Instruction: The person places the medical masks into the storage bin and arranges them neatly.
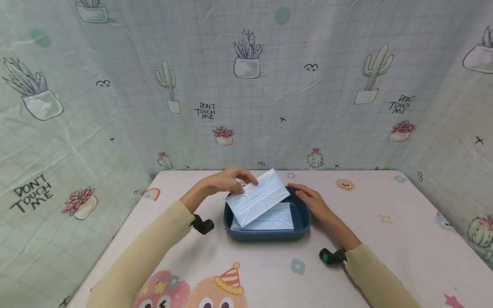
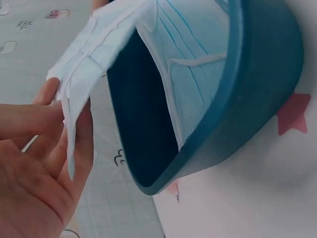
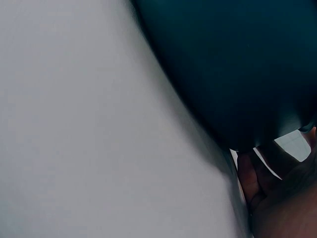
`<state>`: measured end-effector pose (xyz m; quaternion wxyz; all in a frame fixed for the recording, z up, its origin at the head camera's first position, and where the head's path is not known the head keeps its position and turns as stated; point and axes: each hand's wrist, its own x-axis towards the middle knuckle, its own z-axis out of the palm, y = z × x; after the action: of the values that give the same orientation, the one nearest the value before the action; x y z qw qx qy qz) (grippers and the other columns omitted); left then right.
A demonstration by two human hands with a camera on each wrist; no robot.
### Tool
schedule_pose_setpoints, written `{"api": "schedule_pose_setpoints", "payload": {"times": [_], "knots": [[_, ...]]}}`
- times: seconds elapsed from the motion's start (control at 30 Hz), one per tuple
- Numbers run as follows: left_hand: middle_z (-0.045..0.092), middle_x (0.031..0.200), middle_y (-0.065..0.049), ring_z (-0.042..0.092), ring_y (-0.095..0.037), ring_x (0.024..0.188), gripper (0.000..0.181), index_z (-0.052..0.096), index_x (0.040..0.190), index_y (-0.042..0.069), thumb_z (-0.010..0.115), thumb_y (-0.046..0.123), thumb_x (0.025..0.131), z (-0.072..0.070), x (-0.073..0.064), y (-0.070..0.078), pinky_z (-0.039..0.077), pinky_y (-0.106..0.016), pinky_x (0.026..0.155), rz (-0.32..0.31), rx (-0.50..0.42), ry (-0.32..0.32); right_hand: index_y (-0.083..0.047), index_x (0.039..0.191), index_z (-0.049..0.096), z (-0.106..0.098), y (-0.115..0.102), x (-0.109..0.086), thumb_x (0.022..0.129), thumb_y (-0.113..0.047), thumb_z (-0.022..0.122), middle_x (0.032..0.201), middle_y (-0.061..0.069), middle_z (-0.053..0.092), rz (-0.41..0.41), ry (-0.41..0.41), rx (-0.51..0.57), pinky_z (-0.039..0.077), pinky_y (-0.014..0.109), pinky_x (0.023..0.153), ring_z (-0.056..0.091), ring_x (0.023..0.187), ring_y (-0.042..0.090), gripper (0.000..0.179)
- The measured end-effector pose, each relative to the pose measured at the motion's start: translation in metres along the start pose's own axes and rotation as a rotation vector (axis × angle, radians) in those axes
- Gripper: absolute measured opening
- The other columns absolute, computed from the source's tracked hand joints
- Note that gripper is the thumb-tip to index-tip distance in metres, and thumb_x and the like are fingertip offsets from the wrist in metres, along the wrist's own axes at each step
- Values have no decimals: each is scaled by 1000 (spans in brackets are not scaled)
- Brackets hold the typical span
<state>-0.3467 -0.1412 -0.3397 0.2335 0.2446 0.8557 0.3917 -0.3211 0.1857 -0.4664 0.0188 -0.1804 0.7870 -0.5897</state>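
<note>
My left hand (image 1: 227, 180) pinches a light blue face mask (image 1: 259, 197) by its left edge, between thumb and fingers. That mask is tilted over a dark blue oval bin (image 1: 265, 235), its white ear loops showing. In the left wrist view, the pinched mask (image 2: 94, 54) is bent at the fingers and sits beyond the bin's rim. More face masks (image 1: 277, 219) lie in a stack inside the bin. My right hand (image 1: 313, 203) holds the bin's far right rim, thumb on the rim; in the right wrist view its fingers (image 3: 250, 173) lie against the outer wall.
The bin stands on a pale table (image 1: 265, 273) printed with cartoon figures. Behind and to both sides hangs a curtain (image 1: 285, 98) with potted-plant drawings. Dark wrist cameras (image 1: 203, 224) are strapped to both wrists.
</note>
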Motion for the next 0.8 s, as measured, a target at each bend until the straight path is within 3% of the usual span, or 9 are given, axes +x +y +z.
{"api": "schedule_pose_setpoints", "payload": {"times": [0.17, 0.37, 0.43, 0.63, 0.8], "knots": [[67, 130, -4, 56, -20, 119, 45, 73, 123, 15, 62, -5, 84, 2, 11, 12, 48, -29, 87, 11, 96, -95, -7, 150, 53, -1, 1, -1, 111, -21, 47, 159, 18, 48, 7, 5, 1, 20, 61, 128, 31, 156, 38, 42], [67, 124, -4, 56, -18, 108, 44, 72, 119, 9, 62, -14, 83, 7, 23, 22, 46, -28, 91, 15, 139, -207, -6, 150, 53, -1, 2, -1, 111, -19, 46, 159, 18, 47, 10, -1, 1, 19, 61, 128, 31, 156, 38, 42], [68, 119, -4, 56, -16, 102, 44, 72, 117, 7, 61, -17, 81, 10, 28, 23, 45, -26, 89, 18, 134, -257, -6, 150, 53, 0, 1, -1, 110, -20, 46, 159, 18, 48, 12, 2, 2, 19, 60, 128, 31, 156, 38, 42], [66, 98, -4, 51, -14, 83, 46, 71, 114, 2, 55, -22, 79, 17, 39, 23, 38, -23, 63, -2, 130, -359, -7, 149, 54, 0, 1, 1, 110, -21, 47, 157, 17, 50, 9, 2, 11, 20, 58, 129, 33, 155, 36, 42], [64, 96, -5, 51, -15, 83, 47, 72, 111, 2, 47, -23, 79, 24, 43, 23, 39, -23, 70, -12, 227, -370, -5, 148, 55, 0, 1, 2, 110, -21, 48, 157, 17, 51, -8, 1, 6, 21, 58, 128, 35, 154, 36, 42]]}}
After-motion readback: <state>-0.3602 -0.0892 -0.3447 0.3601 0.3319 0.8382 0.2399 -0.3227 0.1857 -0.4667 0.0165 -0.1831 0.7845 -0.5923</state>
